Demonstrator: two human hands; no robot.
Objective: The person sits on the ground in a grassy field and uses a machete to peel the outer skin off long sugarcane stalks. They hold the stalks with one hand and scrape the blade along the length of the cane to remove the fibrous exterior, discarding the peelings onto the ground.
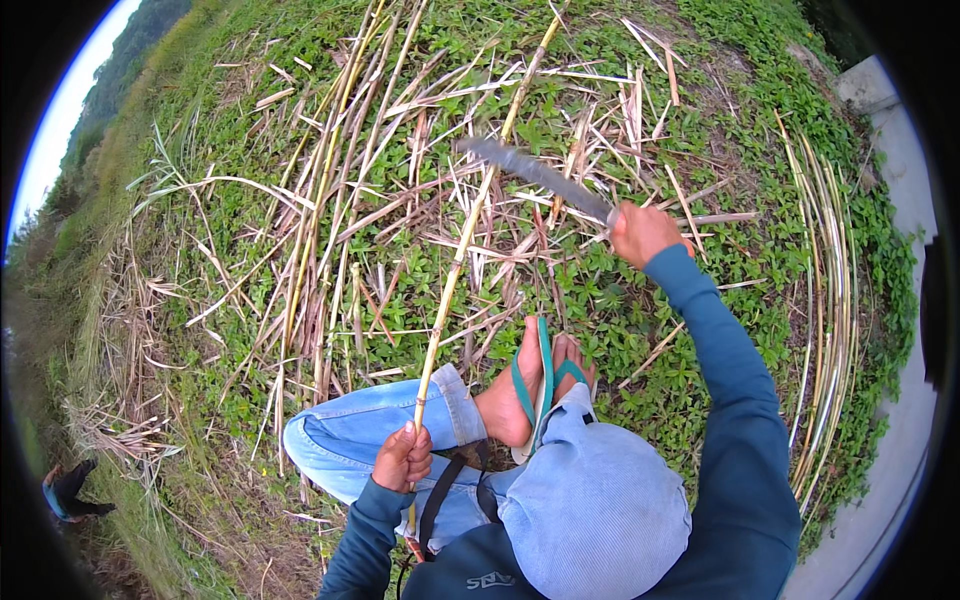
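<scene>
My left hand (403, 457) is closed round the lower part of a long yellowish cane stalk (460, 255), which slants up and away from my lap. In my right hand (648, 236) is the handle of a machete (545, 176); the fingers wrap it and hide most of the grip. The grey blade is smeared by motion and its tip reaches across the stalk's upper part. Whether the blade touches the stalk I cannot tell. Dry husks and split strips (590, 150) lie on the ground under and around the stalk.
I sit on green ground plants, legs in jeans (350, 430), feet in green-strapped flip-flops (545, 375) close by the stalk. Long canes (320, 210) lie in a pile at left; a bundle of stripped canes (828, 310) lies at right beside a pale concrete strip (895, 480). A dark-clothed person (70, 492) is at far lower left.
</scene>
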